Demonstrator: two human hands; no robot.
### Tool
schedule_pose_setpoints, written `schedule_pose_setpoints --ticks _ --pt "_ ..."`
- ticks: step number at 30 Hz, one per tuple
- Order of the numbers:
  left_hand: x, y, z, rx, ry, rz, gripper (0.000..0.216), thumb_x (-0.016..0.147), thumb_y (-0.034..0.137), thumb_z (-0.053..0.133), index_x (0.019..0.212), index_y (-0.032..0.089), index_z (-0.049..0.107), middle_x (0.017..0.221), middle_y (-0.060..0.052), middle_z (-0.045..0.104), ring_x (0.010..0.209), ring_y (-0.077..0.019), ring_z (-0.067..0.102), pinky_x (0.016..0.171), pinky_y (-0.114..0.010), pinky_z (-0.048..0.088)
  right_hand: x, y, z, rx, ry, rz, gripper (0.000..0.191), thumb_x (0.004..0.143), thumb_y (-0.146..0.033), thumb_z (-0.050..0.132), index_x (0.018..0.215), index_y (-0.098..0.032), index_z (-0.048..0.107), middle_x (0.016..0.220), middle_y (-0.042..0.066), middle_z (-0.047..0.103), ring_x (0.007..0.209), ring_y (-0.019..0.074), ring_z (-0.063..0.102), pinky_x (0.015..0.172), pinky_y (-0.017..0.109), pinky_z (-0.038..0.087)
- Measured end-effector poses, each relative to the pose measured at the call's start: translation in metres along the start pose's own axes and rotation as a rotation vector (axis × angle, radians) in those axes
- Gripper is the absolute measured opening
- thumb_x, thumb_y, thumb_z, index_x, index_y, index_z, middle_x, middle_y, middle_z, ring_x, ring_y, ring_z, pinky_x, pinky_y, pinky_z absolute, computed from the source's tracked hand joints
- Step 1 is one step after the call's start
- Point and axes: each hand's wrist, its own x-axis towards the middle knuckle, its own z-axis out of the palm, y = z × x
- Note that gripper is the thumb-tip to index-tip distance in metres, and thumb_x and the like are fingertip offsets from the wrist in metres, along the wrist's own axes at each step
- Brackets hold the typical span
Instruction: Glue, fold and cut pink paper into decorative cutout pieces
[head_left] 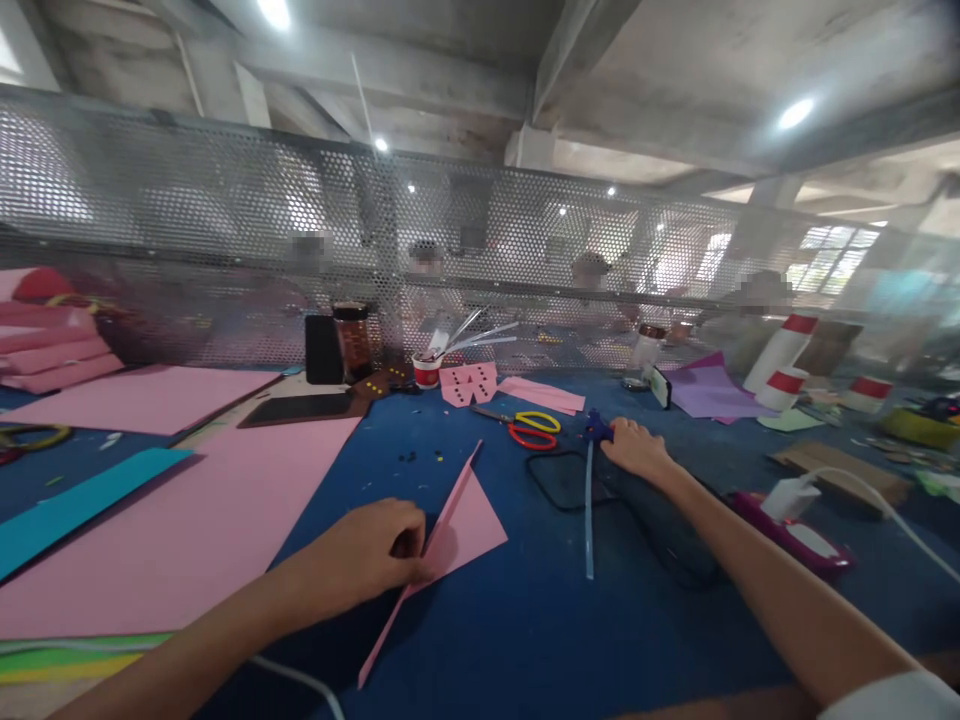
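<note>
My left hand (367, 545) is closed on a folded piece of pink paper (474, 528), with one flap standing up above the blue table. Further away to the right, my right hand (637, 450) has its fingers closed around a blue glue gun (597, 425). A clear glue stick (589, 520) sticks out of the gun towards me, and a black cord (534, 482) lies looped beside it. Scissors (534, 430) with red and yellow handles rest left of the gun. Behind them are a pink paper cutout (469, 384) with black dots and folded pink strips (541, 393).
Large pink sheets (187, 530) and a blue strip (82, 510) cover the left side. A tablet (296, 408), a jar (351, 345) and a cup of glue sticks (427, 372) stand at the back. A purple power strip (795, 535) lies right. A perforated screen (480, 230) closes the far edge.
</note>
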Motion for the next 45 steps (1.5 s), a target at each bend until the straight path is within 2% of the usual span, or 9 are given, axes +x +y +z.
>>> schedule_pose_setpoints --ticks 6,9,10,13,16,19,24,34,45 --pt "0.002 -0.004 0.003 0.003 -0.001 0.004 0.028 0.078 0.049 0.063 0.076 0.021 0.06 0.083 -0.001 0.064 0.075 -0.019 0.057 0.062 -0.028 0.035 -0.01 -0.002 -0.033 -0.059 0.068 -0.154 0.046 0.086 -0.021 0.056 0.13 -0.009 0.057 0.131 0.026 0.054 0.124 0.0441 0.046 0.098 0.065 0.031" --pt "0.004 -0.004 0.003 0.035 -0.015 0.002 0.022 0.076 0.043 0.064 0.073 0.021 0.059 0.081 -0.001 0.063 0.073 -0.0183 0.056 0.06 -0.028 0.033 -0.027 -0.033 -0.051 -0.012 0.103 -0.355 0.039 0.096 -0.026 0.048 0.134 -0.023 0.057 0.132 0.014 0.056 0.126 0.0331 0.046 0.104 0.051 0.033" --pt "0.004 -0.003 0.003 0.042 -0.023 0.001 0.022 0.076 0.042 0.064 0.072 0.022 0.059 0.08 0.0 0.063 0.072 -0.0181 0.056 0.059 -0.027 0.033 -0.035 -0.049 -0.054 0.031 0.115 -0.465 0.036 0.099 -0.028 0.045 0.133 -0.028 0.058 0.132 0.01 0.058 0.126 0.0281 0.048 0.105 0.045 0.035" --pt "0.003 -0.002 0.002 0.041 -0.016 -0.001 0.021 0.078 0.042 0.062 0.074 0.022 0.06 0.08 0.0 0.063 0.072 -0.0179 0.056 0.059 -0.027 0.032 -0.061 -0.103 -0.051 0.297 0.118 -1.035 0.025 0.1 -0.026 0.049 0.116 -0.027 0.069 0.118 0.006 0.066 0.115 0.0223 0.056 0.102 0.04 0.04" --pt "0.002 -0.002 0.002 0.029 -0.005 0.01 0.028 0.08 0.048 0.062 0.074 0.021 0.062 0.08 -0.001 0.063 0.072 -0.0181 0.056 0.06 -0.028 0.033 -0.078 -0.144 -0.035 0.351 0.111 -1.28 0.023 0.1 -0.022 0.051 0.115 -0.024 0.069 0.116 0.006 0.067 0.11 0.0197 0.058 0.097 0.037 0.044" --pt "0.002 -0.003 0.002 0.025 -0.009 0.044 0.029 0.081 0.049 0.062 0.073 0.021 0.062 0.08 0.0 0.063 0.074 -0.0178 0.056 0.062 -0.028 0.033 -0.08 -0.162 -0.016 0.321 0.138 -1.331 0.021 0.1 -0.023 0.052 0.112 -0.022 0.069 0.114 0.008 0.069 0.107 0.0204 0.06 0.093 0.037 0.046" --pt "0.004 -0.002 0.001 0.021 -0.011 0.037 0.028 0.081 0.048 0.064 0.074 0.021 0.061 0.08 0.001 0.065 0.075 -0.0174 0.055 0.063 -0.027 0.033 -0.074 -0.165 0.001 0.248 0.173 -1.351 0.02 0.101 -0.022 0.049 0.105 -0.016 0.068 0.108 0.009 0.07 0.101 0.0212 0.062 0.087 0.034 0.046" --pt "0.006 -0.005 0.004 0.047 -0.002 0.044 0.029 0.082 0.048 0.066 0.073 0.02 0.061 0.078 0.0 0.064 0.073 -0.0174 0.055 0.062 -0.027 0.033 -0.08 -0.165 0.006 0.168 0.27 -1.367 0.02 0.099 -0.012 0.049 0.106 -0.016 0.067 0.106 0.01 0.068 0.095 0.0184 0.061 0.082 0.03 0.046" --pt "0.002 -0.004 0.001 0.045 0.065 0.256 0.011 0.093 0.021 0.056 0.097 0.023 0.066 0.104 -0.001 0.063 0.094 -0.0169 0.061 0.082 -0.027 0.043 -0.081 -0.161 0.007 0.186 0.219 -1.338 0.02 0.097 -0.011 0.053 0.109 -0.016 0.067 0.11 0.007 0.07 0.1 0.0182 0.064 0.083 0.027 0.049"
